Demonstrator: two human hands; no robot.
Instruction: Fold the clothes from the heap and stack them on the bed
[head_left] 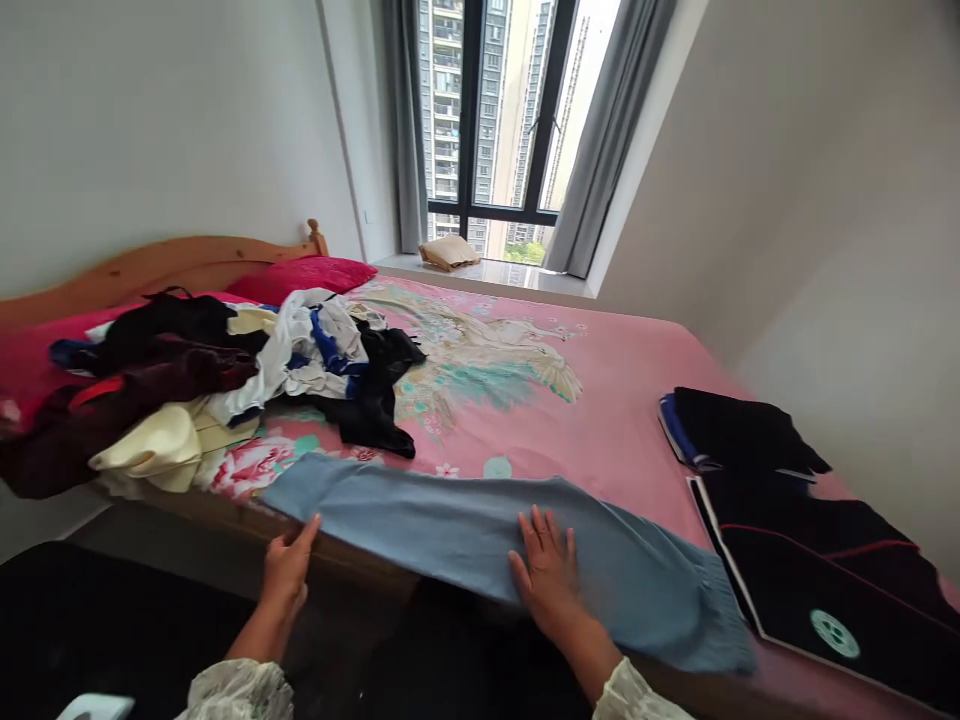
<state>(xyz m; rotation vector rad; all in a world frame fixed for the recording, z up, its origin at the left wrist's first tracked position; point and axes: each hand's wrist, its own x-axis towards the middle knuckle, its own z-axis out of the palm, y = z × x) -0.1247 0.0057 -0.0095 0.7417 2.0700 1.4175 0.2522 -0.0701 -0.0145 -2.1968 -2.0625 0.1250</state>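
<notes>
Blue-grey trousers (450, 520) lie lengthwise along the near edge of the bed, folded into one long strip, with the gathered waistband at the right. My left hand (289, 565) is at the lower edge of the trousers near their left end, its fingers closed on the fabric edge. Flat on top of the cloth, right of the middle, rests my right hand (549, 570) with its fingers spread.
A jumbled pile of clothes (300, 350) covers the bed's left side by the wooden headboard (202, 255). Folded dark clothes (742, 430) and a black garment (825, 570) with red piping lie at the right. The pink bedsheet (622, 370) reaches toward the window.
</notes>
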